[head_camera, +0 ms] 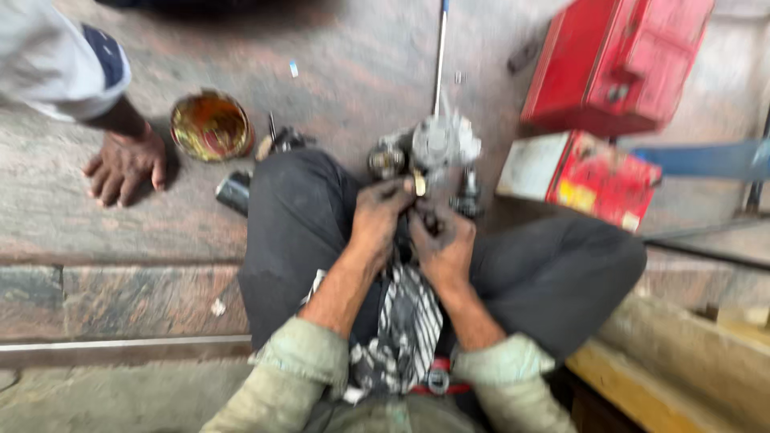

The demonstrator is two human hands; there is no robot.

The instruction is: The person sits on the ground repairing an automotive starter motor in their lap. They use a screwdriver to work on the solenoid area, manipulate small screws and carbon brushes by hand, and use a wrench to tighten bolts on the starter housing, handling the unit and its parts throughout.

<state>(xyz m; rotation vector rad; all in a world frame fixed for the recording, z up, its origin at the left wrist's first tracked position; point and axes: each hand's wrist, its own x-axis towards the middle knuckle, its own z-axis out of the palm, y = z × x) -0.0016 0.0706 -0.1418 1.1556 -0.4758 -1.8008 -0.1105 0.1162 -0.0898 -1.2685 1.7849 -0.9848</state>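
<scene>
I sit cross-legged on a stone floor, and the picture is blurred. My left hand (377, 218) and my right hand (443, 244) are both greasy and close together over my lap, fingers curled around a small dark part (419, 216) with a brass-coloured bit at its top. A striped black-and-white cloth (405, 321) lies in my lap under my wrists. Just beyond my hands, a grey metal engine part (439, 143) rests on the floor with smaller dark pieces around it.
Another person's hand (124, 164) rests flat on the floor at the left. A round tin of brownish liquid (211, 126) stands nearby. A red metal toolbox (622, 60) and a red-and-white box (581, 176) lie at the right. A thin metal rod (439, 56) runs away from me.
</scene>
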